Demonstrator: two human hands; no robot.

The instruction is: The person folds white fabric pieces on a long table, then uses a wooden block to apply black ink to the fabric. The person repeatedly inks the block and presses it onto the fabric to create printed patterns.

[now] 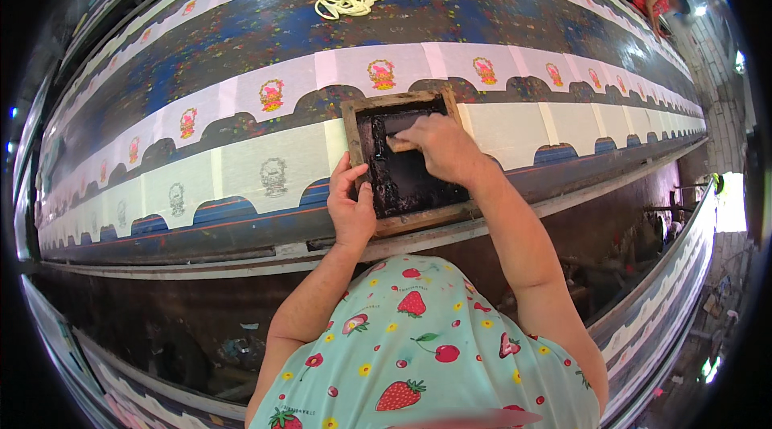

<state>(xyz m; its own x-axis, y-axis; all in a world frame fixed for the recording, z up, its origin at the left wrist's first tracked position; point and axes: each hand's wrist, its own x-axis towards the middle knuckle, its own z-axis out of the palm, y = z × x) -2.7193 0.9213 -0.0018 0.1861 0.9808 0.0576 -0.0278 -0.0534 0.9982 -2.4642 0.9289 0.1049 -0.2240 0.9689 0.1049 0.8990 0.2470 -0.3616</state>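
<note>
A wooden screen-printing frame lies on the long table over the near row of pale fabric pieces. Dark ink coats the mesh inside it, thickest along the left and lower sides. With fingers and thumb, my left hand grips the frame's left rail near the lower corner. My right hand is closed around a squeegee with a light wooden edge, held inside the frame. My fingers hide most of that tool. Left of the frame, a pale fabric piece carries a dark outline print; the fabric beneath the frame is hidden.
Beyond the frame runs a row of white pieces with pink, red and yellow prints. A coiled cream rope lies farther back on the stained table. Unprinted pieces extend rightward. A person in red bends at the far right.
</note>
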